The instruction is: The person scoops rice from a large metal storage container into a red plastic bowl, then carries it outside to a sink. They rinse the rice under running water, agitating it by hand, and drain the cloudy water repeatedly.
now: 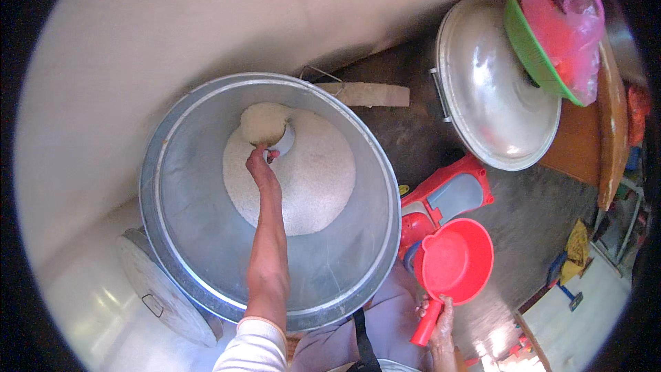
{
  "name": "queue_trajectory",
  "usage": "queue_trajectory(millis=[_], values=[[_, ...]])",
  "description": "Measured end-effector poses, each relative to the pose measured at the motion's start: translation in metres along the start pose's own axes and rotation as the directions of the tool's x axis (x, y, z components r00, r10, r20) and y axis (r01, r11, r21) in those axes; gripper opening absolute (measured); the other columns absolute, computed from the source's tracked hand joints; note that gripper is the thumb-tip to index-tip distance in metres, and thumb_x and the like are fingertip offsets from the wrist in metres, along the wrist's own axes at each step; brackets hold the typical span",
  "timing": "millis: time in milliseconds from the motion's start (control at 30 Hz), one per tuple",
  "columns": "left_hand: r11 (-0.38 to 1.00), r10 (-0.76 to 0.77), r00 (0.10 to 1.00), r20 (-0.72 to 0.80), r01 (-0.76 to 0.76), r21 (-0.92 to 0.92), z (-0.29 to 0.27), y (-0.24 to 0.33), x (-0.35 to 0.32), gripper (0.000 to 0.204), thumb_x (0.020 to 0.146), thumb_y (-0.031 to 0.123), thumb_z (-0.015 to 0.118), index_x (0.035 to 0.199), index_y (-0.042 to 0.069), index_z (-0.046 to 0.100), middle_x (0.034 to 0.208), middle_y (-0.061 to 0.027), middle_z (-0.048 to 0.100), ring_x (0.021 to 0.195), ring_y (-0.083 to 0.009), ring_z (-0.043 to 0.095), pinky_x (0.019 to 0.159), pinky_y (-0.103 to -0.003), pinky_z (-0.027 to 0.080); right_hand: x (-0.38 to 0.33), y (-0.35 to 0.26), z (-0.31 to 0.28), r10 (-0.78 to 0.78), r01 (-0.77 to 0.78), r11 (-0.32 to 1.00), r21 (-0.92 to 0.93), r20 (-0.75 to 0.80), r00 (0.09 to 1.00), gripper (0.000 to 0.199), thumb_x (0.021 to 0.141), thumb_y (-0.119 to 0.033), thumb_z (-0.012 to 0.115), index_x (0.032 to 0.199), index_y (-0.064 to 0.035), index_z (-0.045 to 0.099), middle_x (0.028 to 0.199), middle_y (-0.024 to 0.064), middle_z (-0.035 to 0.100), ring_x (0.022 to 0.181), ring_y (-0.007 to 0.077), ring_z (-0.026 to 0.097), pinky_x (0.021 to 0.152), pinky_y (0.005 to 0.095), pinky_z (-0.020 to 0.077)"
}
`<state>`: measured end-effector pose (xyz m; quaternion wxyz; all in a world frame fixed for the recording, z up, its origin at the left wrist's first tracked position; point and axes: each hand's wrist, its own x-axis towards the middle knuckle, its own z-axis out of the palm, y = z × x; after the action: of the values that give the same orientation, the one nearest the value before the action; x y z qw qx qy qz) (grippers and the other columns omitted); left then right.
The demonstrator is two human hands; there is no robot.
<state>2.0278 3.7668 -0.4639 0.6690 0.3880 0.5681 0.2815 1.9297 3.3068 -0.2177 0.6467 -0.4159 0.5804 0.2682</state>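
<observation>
A large round metal drum (pixel 180 193) holds a heap of white rice (pixel 313 182). My left hand (pixel 261 167) reaches deep into it and grips a small metal cup (pixel 266 125) heaped with rice, held just above the pile. My right hand (pixel 441 318) is outside the drum at the lower right. It grips the handle of an empty red plastic dipper (pixel 458 259), held level beside the drum's rim.
A flat metal lid (pixel 164 296) leans against the drum's lower left. A big domed metal lid (pixel 490 89) stands at the upper right, with a green basket (pixel 529 47) and a pink plastic bag (pixel 566 21) beside it. A red and blue plastic item (pixel 449 196) sits on the floor.
</observation>
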Motion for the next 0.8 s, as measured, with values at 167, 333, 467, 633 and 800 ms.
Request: queue_trajectory(millis=[167, 333, 467, 633, 800], values=[[0.981, 0.152, 0.979, 0.136, -0.167, 0.103, -0.006, 0.009, -0.031, 0.013, 0.077, 0.009, 0.056, 0.080, -0.002, 0.062, 0.081, -0.0070, 0.062, 0.077, -0.0180, 0.055, 0.070, -0.029, 0.042, -0.021, 0.003, -0.001, -0.026, 0.025, 0.999, 0.047, 0.022, 0.999, 0.038, 0.083, -0.034, 0.052, 0.094, 0.0029, 0.054, 0.072, 0.0097, 0.055, 0.055, 0.0191, 0.052, 0.060, 0.0330, 0.0503], [0.974, 0.159, 0.981, 0.113, -0.174, 0.143, -0.019, 0.053, -0.090, 0.018, 0.078, 0.010, 0.054, 0.089, -0.003, 0.062, 0.091, -0.0073, 0.062, 0.086, -0.0180, 0.053, 0.084, -0.029, 0.039, -0.058, 0.000, 0.006, -0.146, 0.147, 0.989, -0.011, 0.016, 0.989, 0.043, 0.084, -0.039, 0.052, 0.091, 0.0031, 0.054, 0.064, 0.0089, 0.053, 0.049, 0.0204, 0.050, 0.061, 0.0338, 0.0485], [0.992, 0.098, 0.991, 0.091, -0.104, 0.070, -0.030, 0.076, -0.129, 0.019, 0.078, 0.010, 0.054, 0.091, -0.003, 0.061, 0.093, -0.0071, 0.061, 0.087, -0.0173, 0.053, 0.085, -0.029, 0.039, -0.090, -0.008, 0.020, -0.234, 0.240, 0.965, -0.103, 0.073, 0.970, 0.038, 0.084, -0.034, 0.053, 0.091, 0.0034, 0.054, 0.065, 0.0093, 0.054, 0.050, 0.0204, 0.051, 0.056, 0.0336, 0.0493], [0.971, 0.163, 0.970, 0.182, -0.190, 0.142, -0.031, 0.100, -0.139, 0.021, 0.079, 0.011, 0.056, 0.094, -0.003, 0.061, 0.093, -0.0067, 0.061, 0.088, -0.0159, 0.052, 0.085, -0.029, 0.039, -0.127, -0.020, 0.036, -0.316, 0.351, 0.905, -0.240, 0.172, 0.933, 0.033, 0.083, -0.027, 0.058, 0.094, 0.0042, 0.053, 0.066, 0.0119, 0.056, 0.051, 0.0203, 0.055, 0.050, 0.0318, 0.0509], [0.980, 0.198, 0.972, 0.125, -0.201, 0.011, -0.032, 0.126, -0.160, 0.020, 0.079, 0.011, 0.057, 0.092, -0.004, 0.061, 0.091, -0.0062, 0.061, 0.086, -0.0154, 0.051, 0.083, -0.028, 0.039, -0.154, -0.025, 0.053, -0.271, 0.350, 0.899, -0.265, 0.293, 0.917, 0.035, 0.081, -0.023, 0.062, 0.099, 0.0049, 0.052, 0.065, 0.0118, 0.056, 0.051, 0.0196, 0.056, 0.045, 0.0297, 0.0510]])
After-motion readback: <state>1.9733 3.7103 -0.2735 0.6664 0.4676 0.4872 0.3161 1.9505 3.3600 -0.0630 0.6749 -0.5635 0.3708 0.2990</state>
